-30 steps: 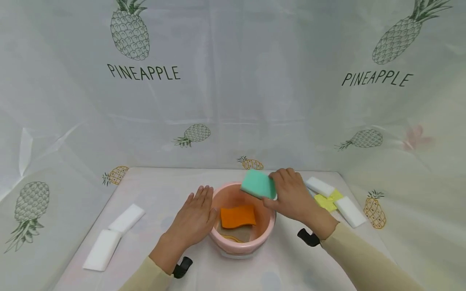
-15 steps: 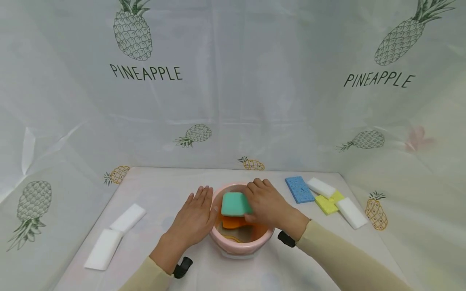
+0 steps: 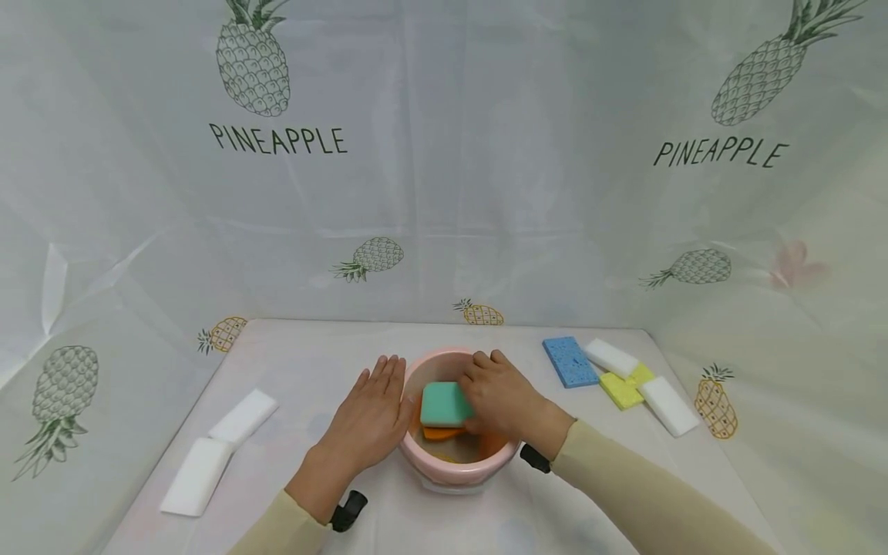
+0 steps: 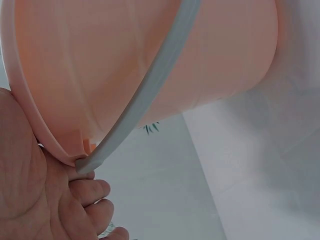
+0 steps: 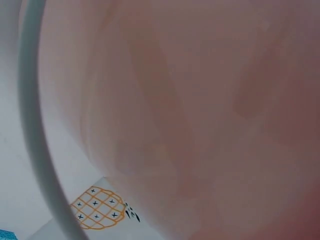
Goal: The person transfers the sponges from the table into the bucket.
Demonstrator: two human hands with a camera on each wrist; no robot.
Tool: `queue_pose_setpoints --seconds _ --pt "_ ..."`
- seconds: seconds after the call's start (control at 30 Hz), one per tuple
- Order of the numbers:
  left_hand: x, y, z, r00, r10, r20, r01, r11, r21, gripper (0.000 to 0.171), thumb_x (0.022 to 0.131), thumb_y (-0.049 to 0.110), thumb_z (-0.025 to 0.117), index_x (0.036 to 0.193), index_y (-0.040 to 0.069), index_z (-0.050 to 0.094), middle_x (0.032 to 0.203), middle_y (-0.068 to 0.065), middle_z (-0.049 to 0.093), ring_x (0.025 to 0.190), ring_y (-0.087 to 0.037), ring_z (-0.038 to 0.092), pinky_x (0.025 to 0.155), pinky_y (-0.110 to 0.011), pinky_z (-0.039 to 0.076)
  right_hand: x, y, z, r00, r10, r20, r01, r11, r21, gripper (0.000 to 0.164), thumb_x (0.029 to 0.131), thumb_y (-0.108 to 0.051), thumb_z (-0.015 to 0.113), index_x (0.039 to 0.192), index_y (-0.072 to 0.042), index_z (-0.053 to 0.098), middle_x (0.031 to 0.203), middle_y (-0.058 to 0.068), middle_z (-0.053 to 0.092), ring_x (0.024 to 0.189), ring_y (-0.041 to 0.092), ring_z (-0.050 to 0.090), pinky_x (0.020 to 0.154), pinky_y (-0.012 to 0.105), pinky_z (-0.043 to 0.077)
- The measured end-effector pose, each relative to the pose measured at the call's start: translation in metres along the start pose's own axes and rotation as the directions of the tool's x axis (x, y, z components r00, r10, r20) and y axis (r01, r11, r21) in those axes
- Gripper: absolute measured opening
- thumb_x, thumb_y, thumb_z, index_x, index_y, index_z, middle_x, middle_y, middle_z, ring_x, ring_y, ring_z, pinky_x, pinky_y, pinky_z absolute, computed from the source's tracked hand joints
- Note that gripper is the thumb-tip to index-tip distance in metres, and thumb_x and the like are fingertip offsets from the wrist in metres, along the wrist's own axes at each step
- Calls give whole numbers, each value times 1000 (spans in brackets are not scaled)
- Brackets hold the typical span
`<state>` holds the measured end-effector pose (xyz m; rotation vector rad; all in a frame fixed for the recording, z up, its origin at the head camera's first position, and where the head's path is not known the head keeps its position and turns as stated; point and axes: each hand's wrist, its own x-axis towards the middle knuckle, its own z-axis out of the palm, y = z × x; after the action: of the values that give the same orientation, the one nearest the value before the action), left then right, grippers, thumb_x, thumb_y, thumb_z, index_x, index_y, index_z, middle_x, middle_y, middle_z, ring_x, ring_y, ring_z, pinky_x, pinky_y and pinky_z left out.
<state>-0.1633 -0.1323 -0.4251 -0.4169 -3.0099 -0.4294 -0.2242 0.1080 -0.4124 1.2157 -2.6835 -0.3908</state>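
Note:
A pink bucket (image 3: 454, 472) stands in the middle of the table. Inside it my right hand (image 3: 505, 397) pinches a mint-green sponge (image 3: 442, 404) by its right side. That sponge covers most of an orange sponge (image 3: 441, 434) lying lower in the bucket. My left hand (image 3: 368, 422) rests with straight fingers against the rim's left side; its palm touches the rim in the left wrist view. The bucket's grey handle (image 4: 145, 95) hangs along the outside there. In the right wrist view the bucket wall (image 5: 175, 100) fills the picture and hides the right fingers.
Right of the bucket lies a blue sponge (image 3: 570, 361). Beside it are yellow sponges (image 3: 620, 391) and two white sponges, one far (image 3: 612, 358) and one near (image 3: 669, 406). Two more white sponges (image 3: 197, 475) lie at the left. A pineapple-print curtain (image 3: 444, 169) rises behind the table.
My right hand has carried the green sponge left and down from above the rim into the bucket, over the orange sponge. The blue sponge has come into full view. My left hand stays put.

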Motion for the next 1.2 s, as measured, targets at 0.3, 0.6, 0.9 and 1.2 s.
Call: queue_pose_setpoints --seconds 0.3,0.6,0.9,1.2 --pt "-1 -1 -1 1000 12 -10 -11 1000 24 66 114 40 39 164 -3 31 171 -20 32 162 -36 24 131 -56 22 1 -3 1 1000 -8 -2 8 999 -39 69 83 -67 80 124 -11 74 118 2 74 103 22 53 83 36 42" --pt "-1 1 -3 999 20 -35 -17 996 82 67 113 44 40 162 -3 36 169 -20 36 160 -36 28 130 -58 23 0 -3 1 1000 10 15 -10 1000 -26 69 84 -66 80 125 -11 74 121 2 73 106 23 53 86 36 43" --pt "-2 2 -2 1000 1 -27 1 997 76 69 113 44 41 162 -3 35 169 -21 35 161 -37 27 130 -59 22 -4 -1 -2 999 38 -23 -37 999 28 68 87 -71 73 120 -12 76 117 2 72 103 22 52 85 37 42" --pt "-1 3 -1 1000 -3 -22 4 999 48 68 113 43 41 162 -4 35 169 -21 35 161 -37 25 131 -57 21 -19 12 -1 947 113 -299 -96 993 72 34 98 -47 72 104 -14 73 100 1 69 93 21 51 78 35 38"
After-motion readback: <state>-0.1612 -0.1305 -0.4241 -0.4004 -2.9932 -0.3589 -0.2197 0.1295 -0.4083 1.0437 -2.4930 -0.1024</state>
